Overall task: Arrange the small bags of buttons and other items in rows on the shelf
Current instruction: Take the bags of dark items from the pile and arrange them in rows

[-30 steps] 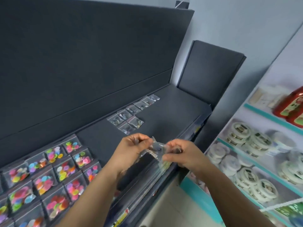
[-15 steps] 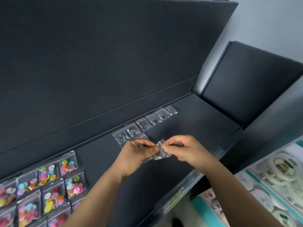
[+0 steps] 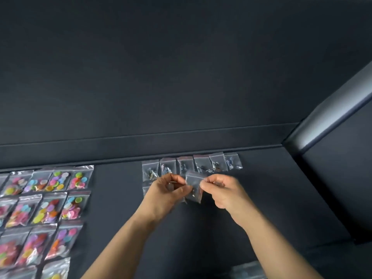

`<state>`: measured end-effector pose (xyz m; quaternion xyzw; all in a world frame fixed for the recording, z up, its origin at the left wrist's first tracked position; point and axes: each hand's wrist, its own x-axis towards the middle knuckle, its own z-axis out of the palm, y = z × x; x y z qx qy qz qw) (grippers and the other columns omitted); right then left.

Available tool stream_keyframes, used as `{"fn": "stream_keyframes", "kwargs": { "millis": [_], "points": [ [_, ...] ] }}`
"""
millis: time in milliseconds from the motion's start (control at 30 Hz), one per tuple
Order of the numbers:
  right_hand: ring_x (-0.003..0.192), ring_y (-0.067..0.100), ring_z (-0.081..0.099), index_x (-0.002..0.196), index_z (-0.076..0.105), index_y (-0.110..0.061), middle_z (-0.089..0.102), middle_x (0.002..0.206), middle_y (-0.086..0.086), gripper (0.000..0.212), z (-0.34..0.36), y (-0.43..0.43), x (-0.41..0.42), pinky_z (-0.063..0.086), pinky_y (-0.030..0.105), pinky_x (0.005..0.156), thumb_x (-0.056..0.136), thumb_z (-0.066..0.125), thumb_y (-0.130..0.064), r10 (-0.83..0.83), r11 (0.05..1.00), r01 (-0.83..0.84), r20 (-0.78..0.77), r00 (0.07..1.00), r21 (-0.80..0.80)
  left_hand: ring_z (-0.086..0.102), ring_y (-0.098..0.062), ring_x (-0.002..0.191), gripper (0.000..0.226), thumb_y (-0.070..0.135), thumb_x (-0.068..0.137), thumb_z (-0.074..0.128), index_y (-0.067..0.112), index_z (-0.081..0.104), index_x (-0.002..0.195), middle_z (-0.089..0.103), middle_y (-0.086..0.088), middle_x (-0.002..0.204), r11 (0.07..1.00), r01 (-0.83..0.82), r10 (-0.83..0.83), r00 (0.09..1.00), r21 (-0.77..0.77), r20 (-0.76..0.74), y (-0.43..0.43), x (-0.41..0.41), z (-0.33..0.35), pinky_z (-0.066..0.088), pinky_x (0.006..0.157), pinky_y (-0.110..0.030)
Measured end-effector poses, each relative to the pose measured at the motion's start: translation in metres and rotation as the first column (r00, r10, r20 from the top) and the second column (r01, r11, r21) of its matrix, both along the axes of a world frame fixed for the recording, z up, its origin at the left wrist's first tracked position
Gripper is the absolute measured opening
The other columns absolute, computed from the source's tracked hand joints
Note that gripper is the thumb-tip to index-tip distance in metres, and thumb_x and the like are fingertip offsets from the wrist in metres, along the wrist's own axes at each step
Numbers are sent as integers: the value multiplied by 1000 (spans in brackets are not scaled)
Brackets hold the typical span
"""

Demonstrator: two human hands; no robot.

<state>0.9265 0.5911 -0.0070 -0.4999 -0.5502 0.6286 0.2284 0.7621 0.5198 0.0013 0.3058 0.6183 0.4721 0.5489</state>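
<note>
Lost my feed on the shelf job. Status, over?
Left hand, right hand both pinch one clear bag over shelf. Back row holds six bags. Colourful button bags lie left, not in the way.

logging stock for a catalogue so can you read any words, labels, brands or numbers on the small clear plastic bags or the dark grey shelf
None can be read.
Small clear plastic bag pinched by the left hand and right hand: no print shows.
Row of clear bags of dark items by the back wall: no legible text.
Clear bags of coloured round buttons: no legible text.
Dark grey shelf: no lettering.
</note>
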Motion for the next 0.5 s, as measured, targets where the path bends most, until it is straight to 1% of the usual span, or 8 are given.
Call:
{"fn": "stream_keyframes", "kwargs": {
  "millis": [67, 167, 233, 267, 333, 400, 467, 500],
  "points": [
    [39, 3, 28, 80, 66, -11, 38, 45, -15, 9, -6, 12, 4, 24, 17, 40, 89, 66, -13, 37, 999, -38, 46, 998, 20, 44, 0, 39, 11, 5, 84, 69, 7, 58, 88, 58, -3, 68, 997, -72, 71, 997, -35, -15, 0, 9, -2, 34, 39, -11],
    [39, 0, 40, 80, 68, -7, 48, 43, -14, 12, -13, 25, 9, 31, 11, 43, 90, 63, -12, 78, 990, -93, 137, 988, 106, 43, 3, 36, 10, 1, 82, 70, 2, 62, 87, 60, -7, 70, 983, -176, 165, 974, -56, -158, -5, 13, -8, 34, 38, -9],
    [51, -3, 52, 79, 70, -10, 62, 56, -13, 12, -17, 30, 9, 37, 8, 52, 89, 64, -15, 125, 972, -166, 234, 964, 166, 48, 2, 39, 6, 3, 81, 71, 4, 67, 84, 63, -3, 70, 970, -238, 219, 934, -36, -282, -8, 8, -12, 35, 40, -7],
    [57, -1, 55, 78, 70, -12, 67, 63, -11, 12, -20, 31, 7, 40, 11, 58, 88, 64, -16, 134, 965, -188, 275, 952, 181, 52, 3, 43, 4, 5, 80, 72, 8, 69, 82, 64, 1, 71, 966, -259, 234, 900, -18, -367, -8, 4, -14, 37, 42, -6],
    [65, 4, 61, 76, 69, -13, 70, 72, -6, 13, -27, 32, 3, 43, 19, 62, 87, 63, -16, 124, 960, -195, 319, 940, 200, 58, 3, 57, 9, 15, 78, 75, 22, 71, 80, 64, 12, 77, 970, -243, 203, 811, -1, -549, -9, -3, -18, 38, 51, -4],
    [76, 11, 65, 79, 69, -16, 71, 79, -7, 8, -33, 31, -3, 47, 21, 66, 86, 65, -17, 83, 961, -168, 348, 934, 220, 59, 2, 78, 10, 25, 78, 75, 33, 71, 84, 63, 17, 91, 986, -165, 103, 715, -23, -692, -8, -10, -24, 40, 65, -8],
    [79, 15, 65, 86, 67, -19, 70, 82, -7, 2, -38, 28, -8, 47, 20, 67, 85, 69, -19, 47, 957, -147, 368, 929, 250, 60, -2, 93, 11, 30, 80, 72, 33, 73, 90, 63, 19, 103, 996, -80, 19, 645, -43, -764, -5, -15, -30, 44, 75, -17],
    [80, 13, 64, 92, 65, -21, 69, 84, -8, 10, -39, 27, -9, 48, 20, 67, 84, 71, -20, 34, 951, -148, 385, 922, 270, 60, -4, 96, 13, 30, 81, 71, 33, 73, 93, 62, 19, 106, 998, -45, -13, 622, -52, -783, -4, -17, -32, 45, 78, -20]
  ]
}}
